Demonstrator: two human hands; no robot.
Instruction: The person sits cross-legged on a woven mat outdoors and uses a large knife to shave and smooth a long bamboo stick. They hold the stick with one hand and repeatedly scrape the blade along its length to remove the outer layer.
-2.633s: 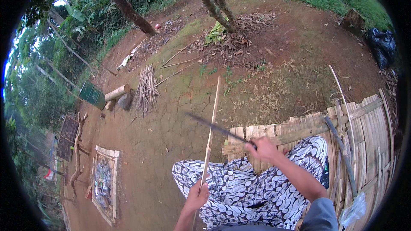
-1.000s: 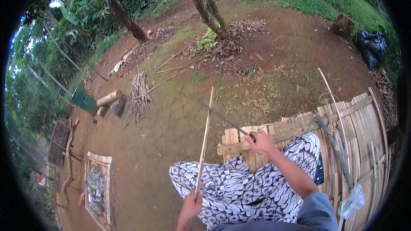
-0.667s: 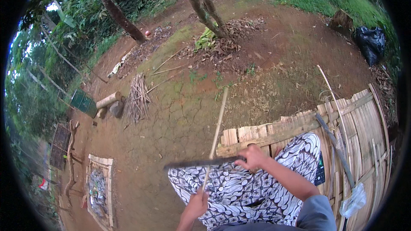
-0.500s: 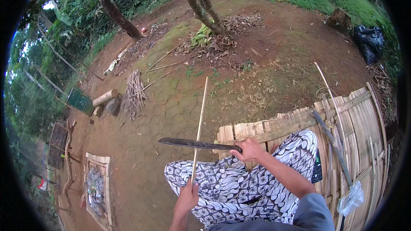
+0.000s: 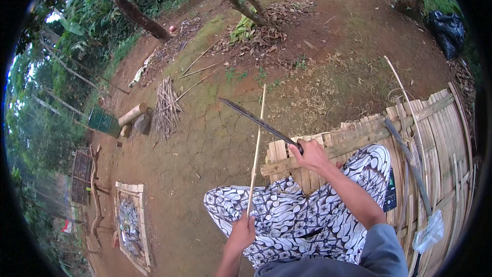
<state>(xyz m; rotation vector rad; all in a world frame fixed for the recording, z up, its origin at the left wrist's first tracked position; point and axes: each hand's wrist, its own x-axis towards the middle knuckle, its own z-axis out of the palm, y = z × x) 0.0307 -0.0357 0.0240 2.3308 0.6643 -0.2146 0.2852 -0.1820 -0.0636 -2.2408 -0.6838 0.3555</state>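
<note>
My left hand (image 5: 241,232) is closed round the lower end of a thin pale bamboo strip (image 5: 258,146), which points up and away from me over my patterned trousers. In my right hand (image 5: 310,155) is the dark handle of a machete (image 5: 256,121). Its long dark blade slants up to the left and crosses the upper half of the strip. Whether the edge touches the strip, I cannot tell. Both hands are above my folded legs.
I sit on a bamboo slat platform (image 5: 441,138). A long stick (image 5: 410,166), a clear plastic bag (image 5: 428,232) and a phone (image 5: 390,195) lie at my right. Curled shavings (image 5: 328,90) litter the dirt ahead. A bundle of sticks (image 5: 167,106) lies left, near a green drum (image 5: 104,121).
The machete has risen along the strip toward its far end, and its blade now tilts up to the left instead of lying nearly level. The whole view has shifted slightly.
</note>
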